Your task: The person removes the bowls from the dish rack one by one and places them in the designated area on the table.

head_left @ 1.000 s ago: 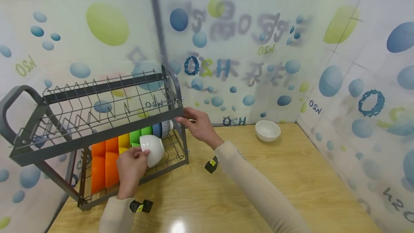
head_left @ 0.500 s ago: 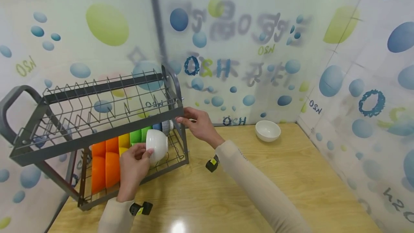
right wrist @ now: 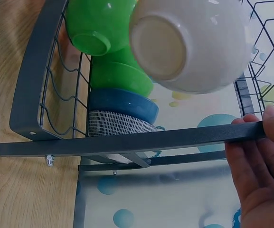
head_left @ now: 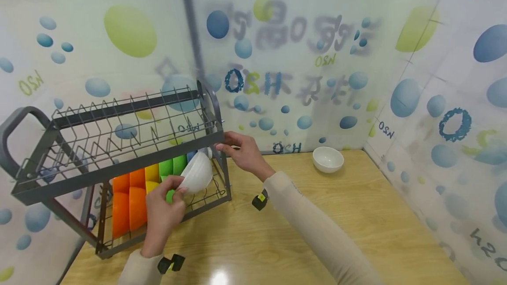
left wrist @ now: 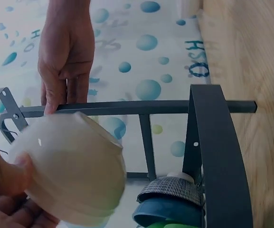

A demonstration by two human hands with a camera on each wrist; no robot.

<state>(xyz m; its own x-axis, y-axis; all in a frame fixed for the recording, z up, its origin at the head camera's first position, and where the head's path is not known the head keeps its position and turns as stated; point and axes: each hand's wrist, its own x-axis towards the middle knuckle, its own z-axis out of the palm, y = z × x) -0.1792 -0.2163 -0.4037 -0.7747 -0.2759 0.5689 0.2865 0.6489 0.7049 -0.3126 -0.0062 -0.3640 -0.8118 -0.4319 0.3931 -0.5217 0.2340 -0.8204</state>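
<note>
A white bowl point(head_left: 200, 175), tilted on its side, is held at its edge between the thumb and fingers of my left hand point(head_left: 164, 210), within the lower tier of a dark metal dish rack point(head_left: 119, 164). The right wrist view shows the round foot of this bowl point(right wrist: 193, 47). My right hand point(head_left: 247, 157) grips the rack's right end by its bar point(right wrist: 184, 136). Behind and left of the held bowl, orange bowls point(head_left: 137, 208), yellow bowls point(head_left: 152, 174) and green bowls point(head_left: 180, 162) stand on edge. A blue bowl point(right wrist: 122, 103) and a patterned bowl point(right wrist: 120, 123) follow at the right end.
Another white bowl point(head_left: 328, 160) sits upright at the back right of the wooden table point(head_left: 317, 201). The rack's upper wire tier point(head_left: 152, 133) hangs over the left hand's work. Printed curtains point(head_left: 293, 56) close off the back and sides.
My left hand has shifted the white bowl right and slightly up, and the bowl has turned to a steeper tilt. The right hand has stayed on the rack.
</note>
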